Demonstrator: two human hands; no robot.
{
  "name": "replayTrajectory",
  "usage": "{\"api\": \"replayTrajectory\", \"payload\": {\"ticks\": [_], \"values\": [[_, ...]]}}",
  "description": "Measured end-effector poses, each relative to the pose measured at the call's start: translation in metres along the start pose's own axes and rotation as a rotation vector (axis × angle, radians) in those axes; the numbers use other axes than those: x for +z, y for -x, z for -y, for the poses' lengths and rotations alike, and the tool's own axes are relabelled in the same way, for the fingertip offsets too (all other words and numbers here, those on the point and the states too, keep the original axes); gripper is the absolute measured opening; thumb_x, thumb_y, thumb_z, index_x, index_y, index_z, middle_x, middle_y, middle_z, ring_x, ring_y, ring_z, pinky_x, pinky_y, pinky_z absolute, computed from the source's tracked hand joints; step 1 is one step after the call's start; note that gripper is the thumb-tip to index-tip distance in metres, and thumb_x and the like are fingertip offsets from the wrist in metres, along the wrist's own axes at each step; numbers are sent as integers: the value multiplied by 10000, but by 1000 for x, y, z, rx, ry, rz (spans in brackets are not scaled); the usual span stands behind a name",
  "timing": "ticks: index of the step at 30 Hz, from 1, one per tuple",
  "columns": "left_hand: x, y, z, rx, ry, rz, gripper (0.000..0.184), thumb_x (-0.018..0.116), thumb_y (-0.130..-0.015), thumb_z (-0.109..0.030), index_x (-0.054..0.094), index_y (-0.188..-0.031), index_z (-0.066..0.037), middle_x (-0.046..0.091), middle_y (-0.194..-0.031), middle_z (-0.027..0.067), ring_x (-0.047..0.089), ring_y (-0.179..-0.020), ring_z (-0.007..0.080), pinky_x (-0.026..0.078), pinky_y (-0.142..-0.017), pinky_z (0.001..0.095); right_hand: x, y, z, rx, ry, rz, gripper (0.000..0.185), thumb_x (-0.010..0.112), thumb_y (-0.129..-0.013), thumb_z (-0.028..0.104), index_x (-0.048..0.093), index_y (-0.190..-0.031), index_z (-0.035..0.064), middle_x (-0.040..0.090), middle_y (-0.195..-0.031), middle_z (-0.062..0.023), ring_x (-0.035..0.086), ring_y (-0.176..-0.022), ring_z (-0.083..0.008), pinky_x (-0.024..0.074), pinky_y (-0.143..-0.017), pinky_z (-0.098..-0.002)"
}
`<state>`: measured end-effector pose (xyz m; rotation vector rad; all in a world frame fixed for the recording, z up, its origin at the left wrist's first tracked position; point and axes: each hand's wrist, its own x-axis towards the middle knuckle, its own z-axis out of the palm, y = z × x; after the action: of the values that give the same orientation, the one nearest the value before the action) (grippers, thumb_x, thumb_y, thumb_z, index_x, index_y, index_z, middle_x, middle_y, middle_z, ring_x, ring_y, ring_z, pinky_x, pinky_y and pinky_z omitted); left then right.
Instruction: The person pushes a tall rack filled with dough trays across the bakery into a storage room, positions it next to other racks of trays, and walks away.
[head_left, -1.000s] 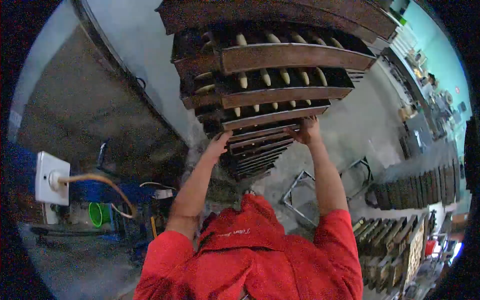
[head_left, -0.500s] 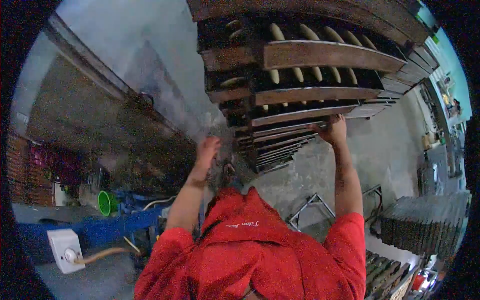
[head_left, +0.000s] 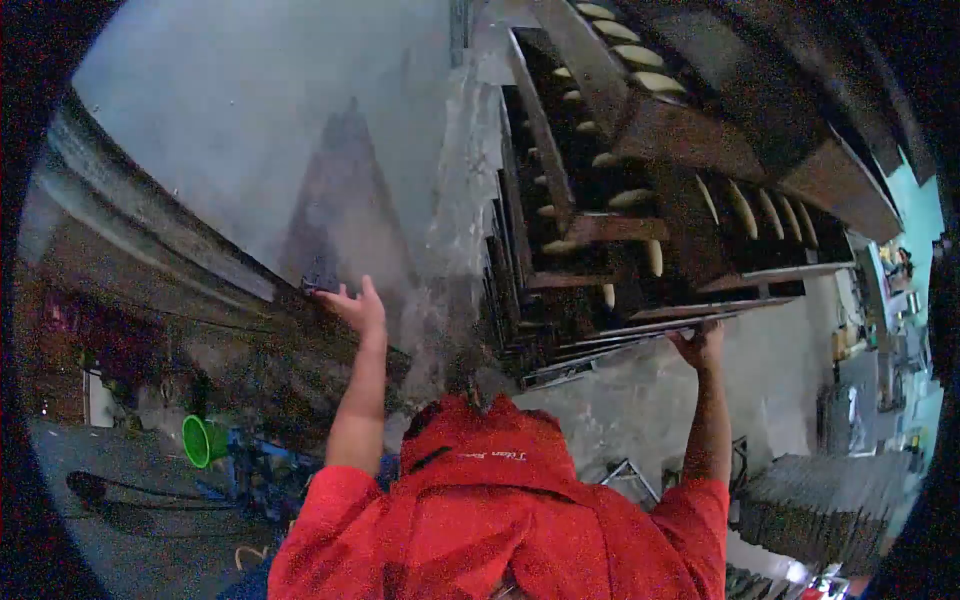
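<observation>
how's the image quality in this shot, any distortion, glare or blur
Head view: strong fisheye bend, with a black rounded border; coarse grain in the dark areas, as around the green tub; pale haze beyond the left hand, cause unclear; small blown-out glare at lower right; loaded trays dim, their edges slightly soft.

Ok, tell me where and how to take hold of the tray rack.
Probably best by the near tray edges of the rack, coming from the person's own side: they form long, straight, stacked ledges, and the right hand is at one. Keep fingers off the pale loaves lying inside.
</observation>
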<state>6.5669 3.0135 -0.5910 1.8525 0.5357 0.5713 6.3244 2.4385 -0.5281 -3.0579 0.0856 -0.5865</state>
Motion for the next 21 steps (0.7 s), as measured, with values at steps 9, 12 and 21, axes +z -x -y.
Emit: {"api": "replayTrajectory", "payload": {"ticks": [9,12,21], "values": [[-4,-13,19,91,-67,119,992,690,-784,-200,-34,-1413,58,11,-1470,269,258,-1313,385,400,-993,403,3,17,13,15,-9,-114,678,783,-635,451,545,-1149,77,522,-1197,-184,443,-1124,-430,333,-961,-516],[8,-27,21,95,-179,171,1006,694,-772,-268,-3,-1396,101,45,-1469,289,42,-1381,389,199,-1114,422,3,20,5,29,2,-93,662,785,-631,452,555,-1129,81,537,-1168,-180,456,-1103,-429,343,-941,-518],[28,-66,-8,143,-425,486,894,717,-723,-373,254,-1398,-14,287,-1375,280,325,-1265,373,294,-1049,402,5,19,-9,-55,33,-290,590,740,-658,501,599,-984,30,597,-914,-186,514,-948,-424,361,-873,-530]]}}
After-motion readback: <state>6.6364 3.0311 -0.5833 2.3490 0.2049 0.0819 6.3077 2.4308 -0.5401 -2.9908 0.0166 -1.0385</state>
